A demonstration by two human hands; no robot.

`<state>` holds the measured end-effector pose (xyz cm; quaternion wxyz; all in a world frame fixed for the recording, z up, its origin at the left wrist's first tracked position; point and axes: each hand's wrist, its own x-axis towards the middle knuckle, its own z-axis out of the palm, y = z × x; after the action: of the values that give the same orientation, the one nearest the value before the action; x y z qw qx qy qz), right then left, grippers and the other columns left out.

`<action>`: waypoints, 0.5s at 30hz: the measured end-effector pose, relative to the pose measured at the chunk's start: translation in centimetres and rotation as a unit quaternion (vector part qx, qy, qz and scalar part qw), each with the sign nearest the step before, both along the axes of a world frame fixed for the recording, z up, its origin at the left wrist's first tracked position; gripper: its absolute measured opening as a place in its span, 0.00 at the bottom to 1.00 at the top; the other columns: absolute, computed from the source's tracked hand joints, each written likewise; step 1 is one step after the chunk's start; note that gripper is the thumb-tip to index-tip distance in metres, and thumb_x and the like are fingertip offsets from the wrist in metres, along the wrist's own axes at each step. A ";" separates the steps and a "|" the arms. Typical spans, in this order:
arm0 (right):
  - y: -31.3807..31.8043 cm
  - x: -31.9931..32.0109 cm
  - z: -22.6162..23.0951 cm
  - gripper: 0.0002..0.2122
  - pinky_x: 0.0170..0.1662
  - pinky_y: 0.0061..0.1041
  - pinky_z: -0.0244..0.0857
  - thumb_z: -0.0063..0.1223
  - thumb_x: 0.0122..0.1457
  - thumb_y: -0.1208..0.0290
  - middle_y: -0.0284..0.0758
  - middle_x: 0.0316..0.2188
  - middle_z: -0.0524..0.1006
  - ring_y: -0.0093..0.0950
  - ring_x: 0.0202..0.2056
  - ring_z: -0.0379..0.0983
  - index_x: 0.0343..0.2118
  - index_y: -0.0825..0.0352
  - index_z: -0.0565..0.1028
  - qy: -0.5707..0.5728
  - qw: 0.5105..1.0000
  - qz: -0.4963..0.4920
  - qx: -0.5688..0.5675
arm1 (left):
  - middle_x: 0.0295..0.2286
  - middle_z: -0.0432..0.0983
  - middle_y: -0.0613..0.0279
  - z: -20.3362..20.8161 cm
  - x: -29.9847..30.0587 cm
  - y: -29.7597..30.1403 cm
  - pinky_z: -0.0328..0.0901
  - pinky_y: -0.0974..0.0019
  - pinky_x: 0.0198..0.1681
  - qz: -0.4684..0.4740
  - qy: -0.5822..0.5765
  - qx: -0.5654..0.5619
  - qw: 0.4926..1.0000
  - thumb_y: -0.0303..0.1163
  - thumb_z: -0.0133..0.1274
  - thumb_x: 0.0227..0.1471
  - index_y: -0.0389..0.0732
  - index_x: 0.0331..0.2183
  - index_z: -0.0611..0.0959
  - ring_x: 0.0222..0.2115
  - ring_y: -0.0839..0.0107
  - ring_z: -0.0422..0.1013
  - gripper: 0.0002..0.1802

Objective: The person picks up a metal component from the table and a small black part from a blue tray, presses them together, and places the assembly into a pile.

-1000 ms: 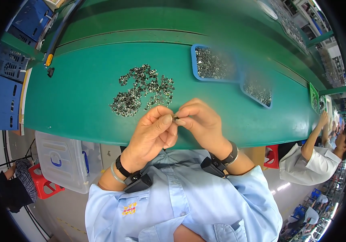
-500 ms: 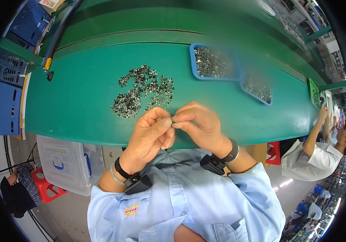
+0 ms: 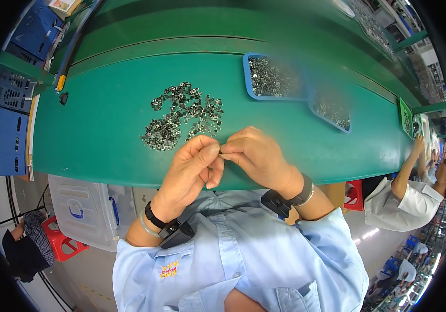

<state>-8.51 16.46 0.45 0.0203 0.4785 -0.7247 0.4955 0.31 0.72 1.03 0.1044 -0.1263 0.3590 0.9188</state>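
Observation:
Both hands meet over the near part of the green table [image 3: 103, 119]. My left hand [image 3: 194, 164] pinches a tiny dark metal piece [image 3: 220, 152] between thumb and index finger. My right hand [image 3: 256, 156] has its thumb and fingertips closed on the same piece from the other side. Fingertips cover most of it, so its exact shape is hidden. Just beyond my left hand lies a loose pile of small shiny metal pieces [image 3: 163, 134], spread outward in scattered clusters.
A blue tray [image 3: 249, 86] of small metal parts stands at the far right, with a second blue tray [image 3: 332, 124] beside it. Below the table's left edge is a clear lidded bin [image 3: 85, 208]. A person in a white shirt [image 3: 402, 205] sits at the right.
My right hand has turned slightly, its knuckles and wrist rising a little. Both sets of fingertips have shifted slightly left and away from me, still pinching the small piece.

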 end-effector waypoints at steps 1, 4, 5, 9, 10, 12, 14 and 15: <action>0.1 0.0 0.0 0.07 0.30 0.26 0.66 0.59 0.47 0.77 0.32 0.28 0.75 0.30 0.29 0.71 0.30 0.64 0.75 0.005 1.000 -0.003 0.007 | 0.19 0.70 0.64 -0.1 0.0 0.1 0.54 0.75 0.15 -0.001 -0.001 -0.008 1.000 0.33 0.49 0.57 0.39 0.32 0.72 0.15 0.78 0.63 0.07; 0.1 0.1 -0.1 0.07 0.30 0.26 0.66 0.59 0.47 0.77 0.32 0.28 0.75 0.30 0.30 0.71 0.30 0.64 0.75 0.004 1.000 -0.009 0.010 | 0.19 0.70 0.64 -0.1 0.0 0.1 0.54 0.75 0.15 -0.003 -0.004 -0.015 1.000 0.33 0.48 0.57 0.39 0.32 0.72 0.15 0.78 0.63 0.07; 0.1 0.1 -0.2 0.07 0.30 0.26 0.66 0.59 0.47 0.76 0.32 0.28 0.75 0.30 0.30 0.71 0.30 0.64 0.75 -0.001 1.000 -0.010 0.007 | 0.19 0.69 0.64 -0.1 0.0 0.1 0.54 0.75 0.15 -0.003 -0.004 -0.012 1.000 0.32 0.48 0.57 0.39 0.33 0.72 0.15 0.78 0.63 0.07; 0.1 0.4 -0.4 0.07 0.31 0.26 0.66 0.59 0.47 0.76 0.32 0.28 0.75 0.30 0.30 0.71 0.30 0.64 0.75 -0.012 1.000 -0.018 0.005 | 0.18 0.69 0.65 -0.2 0.0 0.2 0.54 0.75 0.15 -0.001 -0.001 -0.006 1.000 0.32 0.48 0.57 0.39 0.33 0.72 0.15 0.78 0.63 0.06; 0.1 0.4 -0.4 0.07 0.31 0.26 0.66 0.59 0.47 0.76 0.32 0.28 0.75 0.30 0.30 0.71 0.30 0.64 0.75 -0.016 1.000 -0.021 0.006 | 0.18 0.68 0.65 -0.3 0.0 0.2 0.54 0.75 0.15 0.001 0.002 -0.004 1.000 0.32 0.48 0.57 0.39 0.33 0.72 0.15 0.78 0.63 0.06; 0.0 0.5 -0.6 0.07 0.31 0.26 0.66 0.59 0.47 0.76 0.32 0.28 0.75 0.30 0.30 0.72 0.30 0.64 0.75 -0.023 0.999 -0.024 0.001 | 0.18 0.68 0.65 -0.5 0.0 0.3 0.54 0.75 0.15 0.001 0.007 -0.008 1.000 0.32 0.48 0.57 0.39 0.33 0.72 0.15 0.78 0.63 0.07; 0.0 0.5 -0.7 0.07 0.30 0.26 0.66 0.60 0.46 0.76 0.32 0.27 0.75 0.30 0.30 0.72 0.30 0.64 0.75 -0.036 0.999 -0.027 -0.010 | 0.19 0.68 0.65 -0.7 -0.1 0.4 0.54 0.75 0.15 0.002 0.018 -0.015 1.000 0.32 0.47 0.57 0.39 0.33 0.72 0.15 0.78 0.63 0.07; 0.0 0.4 -0.7 0.07 0.30 0.26 0.66 0.60 0.46 0.76 0.32 0.27 0.75 0.30 0.30 0.72 0.30 0.64 0.75 -0.035 0.999 -0.027 -0.009 | 0.19 0.68 0.65 -0.7 -0.1 0.5 0.54 0.75 0.15 0.002 0.019 -0.015 1.000 0.32 0.47 0.57 0.39 0.33 0.72 0.15 0.78 0.63 0.07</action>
<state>-8.14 16.47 -0.22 0.0127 0.4408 -0.7330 0.5179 0.19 1.17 0.32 0.0937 -0.1110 0.3740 0.9160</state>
